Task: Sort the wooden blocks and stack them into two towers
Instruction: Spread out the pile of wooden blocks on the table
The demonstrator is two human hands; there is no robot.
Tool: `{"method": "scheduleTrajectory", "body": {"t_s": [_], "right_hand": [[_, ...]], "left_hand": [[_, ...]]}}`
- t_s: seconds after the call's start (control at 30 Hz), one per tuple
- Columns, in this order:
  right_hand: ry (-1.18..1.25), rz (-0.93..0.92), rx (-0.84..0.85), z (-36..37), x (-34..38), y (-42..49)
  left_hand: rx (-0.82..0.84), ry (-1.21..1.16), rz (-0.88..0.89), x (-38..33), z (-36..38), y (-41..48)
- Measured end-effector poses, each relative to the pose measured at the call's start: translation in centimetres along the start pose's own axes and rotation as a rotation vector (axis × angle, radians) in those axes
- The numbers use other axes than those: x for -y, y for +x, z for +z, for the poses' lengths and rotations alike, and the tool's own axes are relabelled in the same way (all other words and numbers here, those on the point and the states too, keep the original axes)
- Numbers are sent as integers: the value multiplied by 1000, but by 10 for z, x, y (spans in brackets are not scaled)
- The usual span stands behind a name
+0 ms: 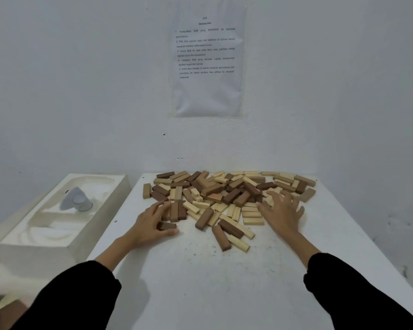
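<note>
A loose pile of wooden blocks [227, 191], dark brown, mid brown and pale, covers the far half of the white table [200, 282]. My left hand [150, 222] lies at the pile's left edge, fingers reaching onto a few upright-lying brown blocks [177, 211], with a dark brown block [167, 226] between thumb and fingers. My right hand [281, 210] is spread flat, slightly blurred, over pale blocks at the pile's right side. Several stray blocks [227, 234] lie nearer to me in the middle.
A white foam tray [100, 215] holding a grey-white object [75, 200] stands to the left of the table. A printed sheet [206, 58] hangs on the wall behind. The table's back edge meets the wall; black sleeves cover both forearms.
</note>
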State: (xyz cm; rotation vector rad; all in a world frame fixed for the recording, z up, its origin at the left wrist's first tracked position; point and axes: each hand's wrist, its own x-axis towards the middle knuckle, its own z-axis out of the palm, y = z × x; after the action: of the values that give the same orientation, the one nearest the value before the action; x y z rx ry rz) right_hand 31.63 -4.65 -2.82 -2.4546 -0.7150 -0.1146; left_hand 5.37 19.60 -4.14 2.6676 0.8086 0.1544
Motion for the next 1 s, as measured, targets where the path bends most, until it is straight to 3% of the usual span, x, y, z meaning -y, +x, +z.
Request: {"method": "scheduleTrajectory", "body": {"t_s": [0.1, 0.2, 0.33, 0.43, 0.5, 0.7, 0.87, 1.0], "right_hand": [[-68, 154, 218, -12, -24, -6], [-160, 40, 341, -16, -30, -21], [46, -49, 366, -7, 4, -45], [-102, -113, 564, 4, 33, -54], [-199, -127, 600, 14, 41, -58], [-228, -111, 320, 26, 49, -71], [-211, -348, -30, 36, 33, -79], [-180, -410, -113, 36, 28, -77]], "left_hand": [[-20, 10, -31, -10, 6, -4], [-93, -15, -57, -19, 11, -3], [-259, -35, -68, -27, 20, -1], [-311, -24, -47, -33, 22, 1], [-336, -11, -29, -33, 24, 2], [-350, 136, 52, -31, 25, 5], [-335, 222, 24, -31, 21, 6], [-374, 170, 4, -28, 20, 1]]}}
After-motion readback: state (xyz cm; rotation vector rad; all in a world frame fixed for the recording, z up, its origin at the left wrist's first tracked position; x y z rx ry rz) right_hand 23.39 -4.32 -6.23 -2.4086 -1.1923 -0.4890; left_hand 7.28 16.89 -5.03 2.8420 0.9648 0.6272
